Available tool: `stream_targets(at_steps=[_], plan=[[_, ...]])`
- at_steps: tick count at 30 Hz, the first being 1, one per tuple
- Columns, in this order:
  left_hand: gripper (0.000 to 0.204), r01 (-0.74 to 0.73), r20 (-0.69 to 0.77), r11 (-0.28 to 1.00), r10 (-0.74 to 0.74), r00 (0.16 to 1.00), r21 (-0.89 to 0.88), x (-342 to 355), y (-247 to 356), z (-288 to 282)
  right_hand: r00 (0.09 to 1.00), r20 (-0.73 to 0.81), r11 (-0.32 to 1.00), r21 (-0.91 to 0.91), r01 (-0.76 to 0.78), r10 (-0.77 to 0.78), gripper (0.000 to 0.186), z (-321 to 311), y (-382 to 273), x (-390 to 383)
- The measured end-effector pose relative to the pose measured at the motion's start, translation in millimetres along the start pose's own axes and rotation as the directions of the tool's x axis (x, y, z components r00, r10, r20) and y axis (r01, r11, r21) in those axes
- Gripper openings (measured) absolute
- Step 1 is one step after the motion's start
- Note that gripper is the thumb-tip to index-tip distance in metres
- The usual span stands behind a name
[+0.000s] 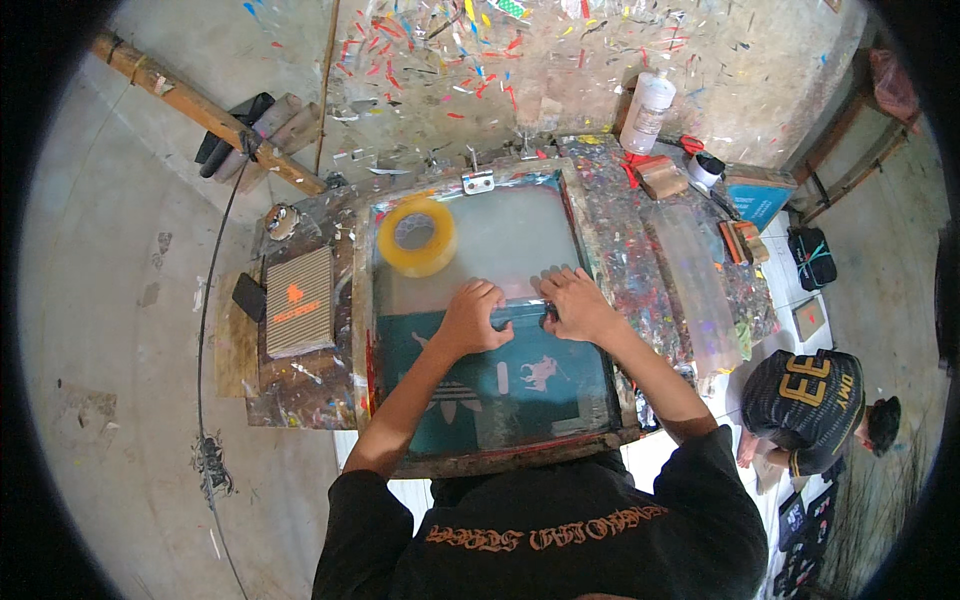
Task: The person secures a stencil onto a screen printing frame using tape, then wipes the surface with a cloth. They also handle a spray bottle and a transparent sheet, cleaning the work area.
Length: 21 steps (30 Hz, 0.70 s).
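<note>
Both hands are over a screen-printing frame (362,330) with a pale upper area and teal lower stencil (470,430) bearing light shapes. My left hand (473,318) rests near the middle with curled fingers; whether it holds anything is unclear. My right hand (577,308), fingers bent, is at the screen's right side, where a clear, glossy strip (528,311) runs between the hands along the teal edge; I cannot tell if it grips this strip. A yellow tape roll (417,262) lies flat at the screen's upper left. A metal clamp (478,181) sits on the top rail.
The paint-stained worktable (655,290) holds a striped board (300,300), white bottle (648,110), red scissors (690,145), squeegees (740,242) and a long clear sheet (700,290). A wooden beam (180,95) is upper left. Another person (805,410) bends low at the right.
</note>
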<state>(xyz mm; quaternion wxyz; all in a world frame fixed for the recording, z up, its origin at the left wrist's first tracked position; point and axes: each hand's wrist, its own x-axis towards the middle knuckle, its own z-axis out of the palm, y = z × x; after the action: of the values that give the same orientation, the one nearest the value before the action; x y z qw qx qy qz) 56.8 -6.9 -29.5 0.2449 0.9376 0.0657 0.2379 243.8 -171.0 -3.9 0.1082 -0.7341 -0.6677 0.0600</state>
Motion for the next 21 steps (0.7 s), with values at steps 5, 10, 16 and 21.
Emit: stream_targets(at_steps=[5,10,16,21], plan=[[0.021,0.006,0.095,0.997,0.001,0.995,-0.073,-5.6,-8.7,-4.6,0.998,0.000,0.998,0.021,0.066,-0.066,0.065,1.7,7.3,-2.7],[0.020,-0.125,0.164,0.988,0.109,0.980,0.090,-15.4,-5.4,-9.7,0.986,-0.052,0.961,-0.239,0.141,-0.158,0.054,-2.6,1.8,-20.5],[0.035,-0.188,0.286,0.941,0.105,0.953,0.281,-44.8,3.3,-11.1,0.999,0.048,0.940,-0.341,0.009,0.008,0.027,-6.3,-15.1,-45.8],[0.054,-0.131,0.295,0.917,0.016,0.955,0.376,-69.0,18.1,-6.9,0.999,-0.004,0.909,-0.414,-0.046,0.049,0.023,0.7,-28.4,-59.0]])
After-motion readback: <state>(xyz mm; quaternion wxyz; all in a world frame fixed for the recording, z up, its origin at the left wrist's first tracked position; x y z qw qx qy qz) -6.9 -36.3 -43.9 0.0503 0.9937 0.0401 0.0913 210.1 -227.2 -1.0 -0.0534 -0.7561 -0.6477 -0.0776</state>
